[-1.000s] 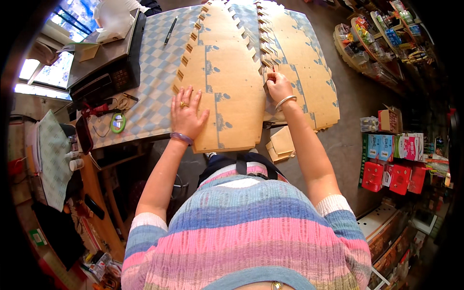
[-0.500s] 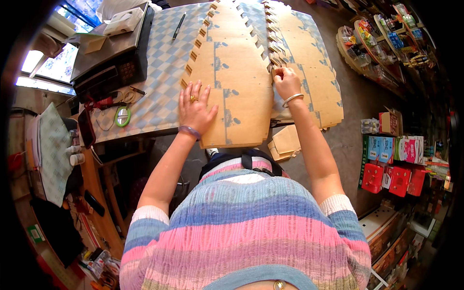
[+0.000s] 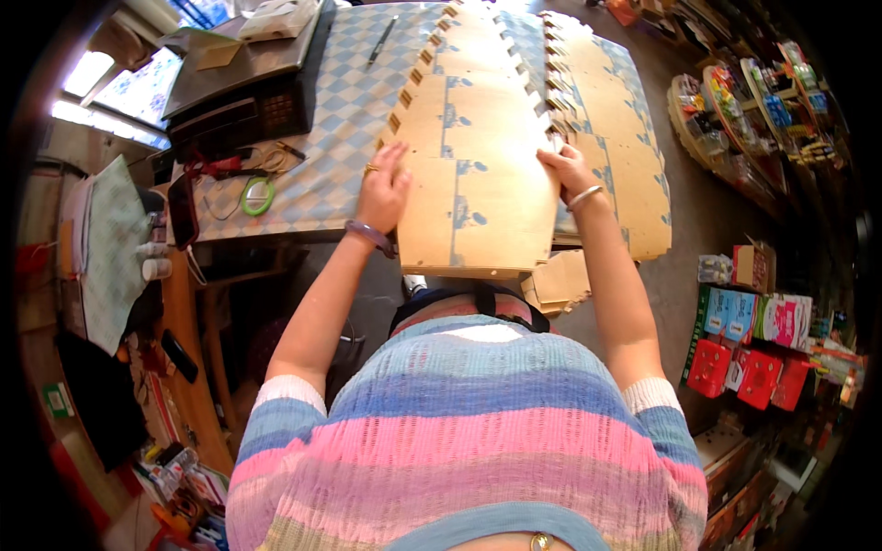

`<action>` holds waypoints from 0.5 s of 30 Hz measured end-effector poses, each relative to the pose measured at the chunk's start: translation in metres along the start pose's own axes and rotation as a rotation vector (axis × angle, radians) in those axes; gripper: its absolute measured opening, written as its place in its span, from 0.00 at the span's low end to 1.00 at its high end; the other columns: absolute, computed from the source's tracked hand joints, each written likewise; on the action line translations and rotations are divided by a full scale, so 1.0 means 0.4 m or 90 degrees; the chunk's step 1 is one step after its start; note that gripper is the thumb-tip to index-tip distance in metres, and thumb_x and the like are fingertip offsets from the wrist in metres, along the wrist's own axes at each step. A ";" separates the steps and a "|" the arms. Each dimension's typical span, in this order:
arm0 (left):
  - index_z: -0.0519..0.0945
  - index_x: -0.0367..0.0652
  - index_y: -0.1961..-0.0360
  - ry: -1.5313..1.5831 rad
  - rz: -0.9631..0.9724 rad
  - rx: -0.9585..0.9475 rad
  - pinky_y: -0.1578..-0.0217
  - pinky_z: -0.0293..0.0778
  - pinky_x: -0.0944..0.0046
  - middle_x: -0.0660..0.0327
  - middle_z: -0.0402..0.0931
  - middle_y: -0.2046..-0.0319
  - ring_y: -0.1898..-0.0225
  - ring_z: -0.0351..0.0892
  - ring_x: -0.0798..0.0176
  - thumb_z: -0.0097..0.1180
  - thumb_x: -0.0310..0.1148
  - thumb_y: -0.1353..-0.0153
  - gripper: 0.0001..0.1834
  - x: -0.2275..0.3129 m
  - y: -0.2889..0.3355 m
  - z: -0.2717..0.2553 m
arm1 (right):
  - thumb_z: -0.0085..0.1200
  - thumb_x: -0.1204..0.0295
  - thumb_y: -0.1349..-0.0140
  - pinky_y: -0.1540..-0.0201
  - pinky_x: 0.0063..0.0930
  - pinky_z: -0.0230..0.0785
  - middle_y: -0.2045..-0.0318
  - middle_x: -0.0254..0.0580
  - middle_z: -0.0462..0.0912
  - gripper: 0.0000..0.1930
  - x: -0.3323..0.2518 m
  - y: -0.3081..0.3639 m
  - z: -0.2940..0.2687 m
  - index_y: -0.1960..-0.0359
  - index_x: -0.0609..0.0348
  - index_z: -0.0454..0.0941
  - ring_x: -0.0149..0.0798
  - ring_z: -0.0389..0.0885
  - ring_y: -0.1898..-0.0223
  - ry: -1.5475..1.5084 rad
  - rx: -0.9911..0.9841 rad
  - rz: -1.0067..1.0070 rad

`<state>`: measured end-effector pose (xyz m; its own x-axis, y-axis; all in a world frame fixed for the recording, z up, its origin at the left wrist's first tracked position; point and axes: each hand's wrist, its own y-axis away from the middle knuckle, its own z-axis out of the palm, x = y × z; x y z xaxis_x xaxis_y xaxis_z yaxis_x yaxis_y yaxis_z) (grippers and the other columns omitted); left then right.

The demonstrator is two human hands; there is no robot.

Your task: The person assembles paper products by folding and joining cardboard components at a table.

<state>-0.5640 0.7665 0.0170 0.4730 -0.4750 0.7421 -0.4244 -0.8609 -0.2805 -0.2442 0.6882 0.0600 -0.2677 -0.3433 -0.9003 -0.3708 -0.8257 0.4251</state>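
Note:
Flat brown paper sheets (image 3: 501, 197) with blue-grey print lie before me in a long overlapping row, their side edges stepped. They may be flat bags or envelopes; I cannot tell. My left hand (image 3: 384, 188), with a ring and a purple bangle, rests along the row's near left edge, fingers stretched out. At the opposite edge my right hand (image 3: 568, 168), wearing a silver bangle, pinches the side of the sheets. A second overlapping row (image 3: 617, 124) lies to the right of it.
A checked cloth (image 3: 354, 119) covers the table. At left stand a dark boxy appliance (image 3: 243, 106), a green ring-shaped item (image 3: 257, 196) and cables. A pen (image 3: 383, 39) lies farther back. Below the table edge is a brown carton (image 3: 559, 280). Shelves of packaged goods (image 3: 735, 115) stand at right.
My left hand has shifted from flat on top of the sheets to their left edge. My right hand has moved slightly nearer, to the right edge. The view has shifted a little.

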 end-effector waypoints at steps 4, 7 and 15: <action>0.71 0.34 0.43 0.614 -0.333 0.125 0.50 0.73 0.64 0.55 0.74 0.50 0.52 0.77 0.60 0.49 0.26 0.36 0.19 0.008 -0.073 -0.038 | 0.59 0.76 0.42 0.68 0.29 0.80 0.65 0.49 0.81 0.13 -0.017 -0.002 -0.032 0.59 0.68 0.70 0.38 0.83 0.69 -0.136 -0.053 0.039; 0.72 0.32 0.47 0.894 -0.366 0.023 0.52 0.74 0.67 0.58 0.78 0.55 0.55 0.78 0.64 0.50 0.29 0.34 0.16 0.014 -0.102 -0.052 | 0.58 0.76 0.41 0.68 0.30 0.80 0.64 0.49 0.81 0.13 -0.009 0.001 -0.026 0.58 0.68 0.69 0.38 0.83 0.69 -0.165 -0.100 0.044; 0.74 0.40 0.46 1.181 -0.331 -0.001 0.48 0.73 0.62 0.57 0.78 0.52 0.52 0.78 0.61 0.49 0.29 0.35 0.16 -0.008 -0.129 0.023 | 0.53 0.72 0.38 0.63 0.28 0.78 0.63 0.43 0.81 0.09 0.035 0.015 -0.024 0.58 0.61 0.71 0.35 0.82 0.64 -0.160 0.024 -0.029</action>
<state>-0.5366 0.8107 0.0236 -0.7536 0.5483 0.3626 -0.5345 -0.8322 0.1475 -0.2416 0.6742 0.0489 -0.4605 -0.1805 -0.8691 -0.4197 -0.8185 0.3923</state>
